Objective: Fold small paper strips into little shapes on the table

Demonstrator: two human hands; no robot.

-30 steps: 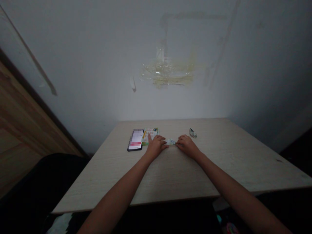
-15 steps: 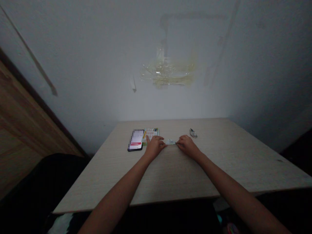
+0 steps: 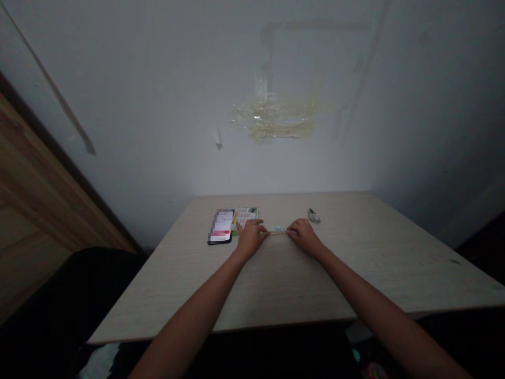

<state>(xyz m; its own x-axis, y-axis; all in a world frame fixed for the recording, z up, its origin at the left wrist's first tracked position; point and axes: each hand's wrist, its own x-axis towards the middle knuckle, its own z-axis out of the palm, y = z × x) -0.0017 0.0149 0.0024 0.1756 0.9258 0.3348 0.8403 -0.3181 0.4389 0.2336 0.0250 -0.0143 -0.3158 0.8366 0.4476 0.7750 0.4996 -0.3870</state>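
Between my hands, on the wooden table (image 3: 252,284), is a small piece of printed paper (image 3: 278,230) with a narrow strip along its near edge. My left hand (image 3: 250,237) pinches the paper's left end between thumb and fingertips. Its right end is pinched by my right hand (image 3: 303,235). Fingers cover both ends of the paper. Just beyond my left hand lies a colourful printed leaflet (image 3: 245,215), partly hidden by that hand. A crumpled scrap (image 3: 314,216) rests past my right hand.
Left of the leaflet lies a phone (image 3: 221,227) with its screen lit and partly blurred out. The table backs onto a grey wall (image 3: 158,105) marked with peeling clear tape (image 3: 276,120). A dark chair-like shape (image 3: 79,284) stands at the left.
The paper's near edge has turned up into a narrow strip, and less of its printed face shows. Both hands keep nearly the same places, with the left fingers pinched closer together.
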